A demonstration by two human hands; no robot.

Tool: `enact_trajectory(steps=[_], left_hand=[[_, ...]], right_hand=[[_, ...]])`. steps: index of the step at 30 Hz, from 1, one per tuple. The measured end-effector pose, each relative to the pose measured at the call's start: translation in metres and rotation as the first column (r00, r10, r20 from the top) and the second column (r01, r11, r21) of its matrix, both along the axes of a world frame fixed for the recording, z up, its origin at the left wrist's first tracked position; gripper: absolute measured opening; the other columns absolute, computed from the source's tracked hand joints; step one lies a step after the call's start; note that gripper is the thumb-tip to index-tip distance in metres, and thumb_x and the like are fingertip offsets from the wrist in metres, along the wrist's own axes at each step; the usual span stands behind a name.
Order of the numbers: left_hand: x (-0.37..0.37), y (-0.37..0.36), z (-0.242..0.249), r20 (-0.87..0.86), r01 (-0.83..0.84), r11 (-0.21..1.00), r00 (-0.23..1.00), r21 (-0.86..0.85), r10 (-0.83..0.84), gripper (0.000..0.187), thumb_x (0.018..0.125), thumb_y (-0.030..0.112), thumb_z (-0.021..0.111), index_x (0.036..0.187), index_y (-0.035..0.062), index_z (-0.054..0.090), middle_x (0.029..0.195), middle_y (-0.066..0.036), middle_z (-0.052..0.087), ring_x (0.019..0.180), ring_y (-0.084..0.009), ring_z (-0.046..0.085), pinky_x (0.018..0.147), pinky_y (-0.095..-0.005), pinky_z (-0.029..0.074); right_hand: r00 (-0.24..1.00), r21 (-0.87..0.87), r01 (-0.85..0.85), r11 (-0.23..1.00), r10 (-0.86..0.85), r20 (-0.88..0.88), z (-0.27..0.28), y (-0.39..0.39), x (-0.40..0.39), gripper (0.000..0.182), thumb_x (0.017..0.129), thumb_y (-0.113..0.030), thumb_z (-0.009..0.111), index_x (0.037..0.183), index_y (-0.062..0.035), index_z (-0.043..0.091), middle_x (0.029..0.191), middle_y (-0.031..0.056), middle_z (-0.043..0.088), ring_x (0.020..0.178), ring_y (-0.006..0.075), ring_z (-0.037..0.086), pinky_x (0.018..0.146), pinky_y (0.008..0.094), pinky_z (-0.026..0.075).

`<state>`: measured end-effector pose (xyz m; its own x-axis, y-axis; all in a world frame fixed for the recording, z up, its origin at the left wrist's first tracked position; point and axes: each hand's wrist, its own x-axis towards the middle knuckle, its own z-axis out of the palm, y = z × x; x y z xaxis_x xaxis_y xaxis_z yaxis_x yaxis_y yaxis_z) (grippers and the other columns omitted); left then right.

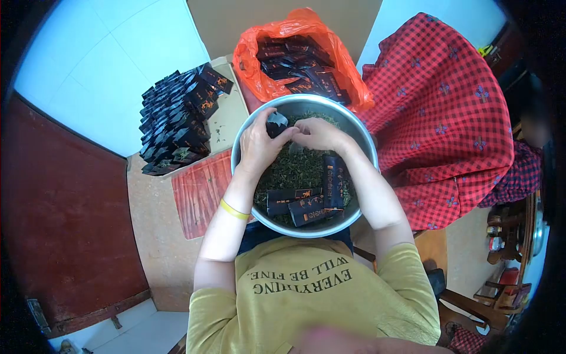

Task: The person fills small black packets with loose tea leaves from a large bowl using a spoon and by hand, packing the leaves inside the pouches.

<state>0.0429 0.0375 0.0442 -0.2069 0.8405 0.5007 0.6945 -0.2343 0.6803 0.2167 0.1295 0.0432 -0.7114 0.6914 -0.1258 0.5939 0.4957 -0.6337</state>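
Note:
My left hand (257,141), with a yellow band on the wrist, is closed around a small black packet (276,125) whose silvery inside shows at the top. Right beside it, the fingers of my right hand (321,133) are pinched together at the packet's edge; what they hold, if anything, is hidden. Both hands are over a round metal basin (368,141) containing loose dark green dried leaves (292,171). On the leaves, near the basin's front and right, lie several black packets (307,209) with orange print.
Behind the basin stands an orange plastic bag (247,65) full of black packets. Rows of black packets (174,121) are stacked at the left in a shallow cardboard box (232,115). A red-and-black checked cloth (436,118) drapes at the right.

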Motion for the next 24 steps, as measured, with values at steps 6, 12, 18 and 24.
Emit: enact_trajectory(steps=[6, 12, 18, 24], left_hand=[[0.0, 0.002, -0.004, -0.008, 0.004, 1.0, 1.0, -0.006, -0.004, 0.058, 0.072, 0.033, 0.085, 0.116, 0.0044, 0.06, 0.097, -0.019, 0.069, 0.089, -0.0347, 0.068, 0.079, -0.0406, 0.053], [-0.002, 0.003, -0.006, -0.014, 0.017, 1.0, 1.0, 0.015, -0.017, 0.057, 0.072, 0.031, 0.085, 0.116, 0.0047, 0.06, 0.096, -0.02, 0.069, 0.089, -0.0355, 0.068, 0.078, -0.0407, 0.053], [0.002, -0.001, -0.001, -0.043, 0.05, 0.998, 0.998, -0.035, -0.051, 0.06, 0.072, 0.034, 0.085, 0.117, 0.0046, 0.059, 0.098, -0.021, 0.069, 0.091, -0.0384, 0.067, 0.079, -0.0437, 0.053], [0.004, -0.002, -0.001, -0.115, 0.054, 0.993, 0.991, -0.103, -0.066, 0.064, 0.071, 0.036, 0.086, 0.121, 0.0073, 0.057, 0.104, -0.021, 0.068, 0.096, -0.038, 0.066, 0.083, -0.0434, 0.053]], right_hand=[[0.998, 0.276, 0.055, 0.959, -0.059, 0.007, -0.009, -0.003, -0.005, 0.031, 0.095, -0.035, 0.053, 0.105, -0.0082, 0.067, 0.086, 0.0138, 0.071, 0.085, 0.0314, 0.069, 0.077, 0.0435, 0.051], [0.985, -0.229, -0.125, 0.965, 0.094, -0.143, -0.01, -0.006, -0.009, 0.035, 0.096, -0.035, 0.05, 0.101, -0.0043, 0.066, 0.077, 0.0125, 0.068, 0.073, 0.0271, 0.068, 0.071, 0.0408, 0.051], [0.923, -0.135, 0.231, 0.963, -0.261, -0.282, 0.003, 0.014, 0.01, 0.032, 0.098, -0.03, 0.051, 0.088, -0.0025, 0.063, 0.067, 0.0055, 0.061, 0.06, 0.0157, 0.06, 0.058, 0.0308, 0.048], [0.653, -0.15, 0.463, 0.874, -0.45, -0.609, 0.016, 0.013, 0.013, 0.033, 0.098, -0.03, 0.052, 0.083, -0.0023, 0.064, 0.068, 0.0066, 0.063, 0.063, 0.0171, 0.063, 0.06, 0.0317, 0.049]])
